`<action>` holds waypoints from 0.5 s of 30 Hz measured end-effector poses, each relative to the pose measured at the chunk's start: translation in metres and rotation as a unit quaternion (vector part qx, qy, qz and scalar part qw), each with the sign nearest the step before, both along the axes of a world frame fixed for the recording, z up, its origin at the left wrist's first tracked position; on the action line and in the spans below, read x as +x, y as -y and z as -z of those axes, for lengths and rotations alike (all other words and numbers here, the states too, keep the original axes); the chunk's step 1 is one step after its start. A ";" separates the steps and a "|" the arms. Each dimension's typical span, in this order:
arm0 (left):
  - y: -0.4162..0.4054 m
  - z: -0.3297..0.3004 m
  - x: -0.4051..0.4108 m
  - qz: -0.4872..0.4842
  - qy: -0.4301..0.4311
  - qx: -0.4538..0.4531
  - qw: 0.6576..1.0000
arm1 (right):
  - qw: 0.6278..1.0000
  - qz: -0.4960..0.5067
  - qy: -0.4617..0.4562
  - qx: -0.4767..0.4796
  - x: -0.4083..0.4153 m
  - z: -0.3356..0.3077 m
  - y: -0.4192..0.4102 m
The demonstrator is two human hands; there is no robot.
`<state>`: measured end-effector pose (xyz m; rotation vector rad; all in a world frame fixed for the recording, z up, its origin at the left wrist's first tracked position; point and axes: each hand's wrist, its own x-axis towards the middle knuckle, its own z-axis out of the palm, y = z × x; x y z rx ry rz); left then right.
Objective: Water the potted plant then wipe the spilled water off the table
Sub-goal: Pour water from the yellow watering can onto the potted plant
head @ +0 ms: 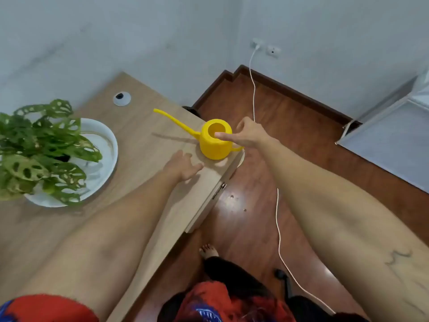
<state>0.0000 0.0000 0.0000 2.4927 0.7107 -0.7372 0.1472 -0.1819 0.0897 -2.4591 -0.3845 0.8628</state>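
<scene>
Yellow watering can upright, spout aimed up-left — right hand gripping its handle, left hand spread flat

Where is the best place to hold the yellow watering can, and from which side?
Probably the loop handle, approached from the table's edge side. It sticks out opposite the long spout, and the right hand is already at it, so the watering can can tip spout-first toward the plant.

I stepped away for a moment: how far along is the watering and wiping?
Nothing looks done yet. The yellow watering can stands by the table edge, right hand at its handle, left hand flat beside it. Watering the potted plant and wiping remain; no cloth visible.
</scene>
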 end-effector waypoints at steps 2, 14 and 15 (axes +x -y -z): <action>0.005 0.010 -0.004 -0.019 -0.014 0.021 1.000 | 1.000 0.001 -0.016 0.007 -0.002 0.007 0.002; 0.038 0.038 -0.039 -0.016 0.000 0.050 0.999 | 0.986 0.081 0.020 0.146 -0.020 0.079 0.002; 0.039 0.040 -0.040 -0.016 0.006 0.053 0.998 | 0.984 0.091 0.022 0.153 -0.022 0.079 0.001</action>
